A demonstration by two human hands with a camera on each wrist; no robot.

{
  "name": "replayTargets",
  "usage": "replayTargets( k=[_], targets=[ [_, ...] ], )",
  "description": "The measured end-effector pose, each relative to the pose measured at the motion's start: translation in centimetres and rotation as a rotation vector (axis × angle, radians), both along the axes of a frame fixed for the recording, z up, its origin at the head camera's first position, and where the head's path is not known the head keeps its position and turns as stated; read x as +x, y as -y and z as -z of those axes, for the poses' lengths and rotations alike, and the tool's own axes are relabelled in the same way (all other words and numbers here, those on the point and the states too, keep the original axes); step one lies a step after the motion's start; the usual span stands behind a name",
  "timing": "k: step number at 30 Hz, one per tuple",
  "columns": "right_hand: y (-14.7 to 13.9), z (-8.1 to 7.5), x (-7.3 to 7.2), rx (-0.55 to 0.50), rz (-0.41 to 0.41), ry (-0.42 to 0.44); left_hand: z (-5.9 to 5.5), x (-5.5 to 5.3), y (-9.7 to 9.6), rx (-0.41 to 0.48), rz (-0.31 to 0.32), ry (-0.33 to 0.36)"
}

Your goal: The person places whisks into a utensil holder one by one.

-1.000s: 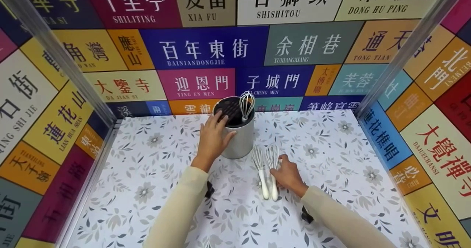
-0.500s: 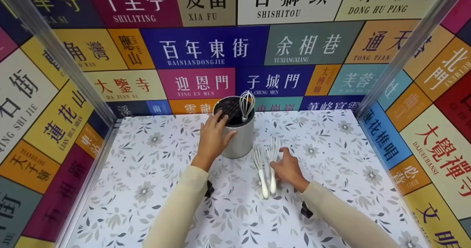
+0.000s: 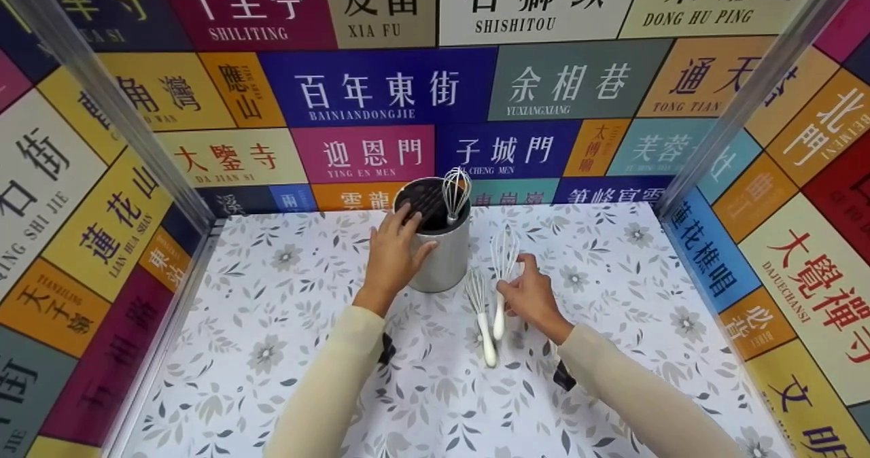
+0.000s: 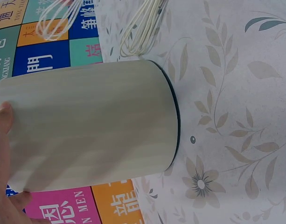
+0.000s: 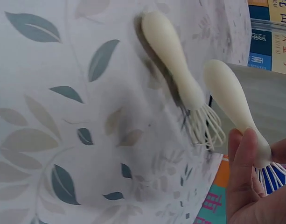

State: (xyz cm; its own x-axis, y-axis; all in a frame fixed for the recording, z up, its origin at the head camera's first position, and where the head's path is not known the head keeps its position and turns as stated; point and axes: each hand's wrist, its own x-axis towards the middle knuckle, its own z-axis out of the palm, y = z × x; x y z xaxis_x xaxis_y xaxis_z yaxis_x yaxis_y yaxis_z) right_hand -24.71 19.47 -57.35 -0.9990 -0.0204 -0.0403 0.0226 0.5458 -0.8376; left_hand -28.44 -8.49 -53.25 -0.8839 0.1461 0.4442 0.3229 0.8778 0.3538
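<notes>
My left hand (image 3: 394, 251) rests against the near left side of a grey cylindrical utensil holder (image 3: 445, 264), its fingers extended up at the rim and its thumb on the front. A whisk (image 3: 456, 189) stands in the holder, wires up. To the right, my right hand (image 3: 532, 293) pinches a whisk with a cream handle (image 5: 226, 93) just below its wires, thumb against fingers. This whisk is raised off the table, wire end pointing away. Another whisk (image 3: 484, 325) lies on the table beside it, its cream handle (image 5: 168, 51) toward the front.
The table (image 3: 285, 322) is covered with a white floral cloth. Behind it rises a wall (image 3: 380, 87) of coloured sign panels, with more panels on both sides. The holder stands near the table's back edge, and its opening has a dark slotted insert (image 3: 423, 198).
My right hand has lifted the right-hand whisk off the table and moved it away from me toward the back. The left hand, the holder and the other whisks have stayed put.
</notes>
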Motion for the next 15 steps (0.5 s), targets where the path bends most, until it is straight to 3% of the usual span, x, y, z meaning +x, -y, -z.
replayTargets(
  k=[15],
  targets=[
    [1.1, -4.4, -1.5, -0.028, -0.036, -0.112, -0.1, 0.0, 0.0, 0.008, -0.006, 0.022]
  ],
)
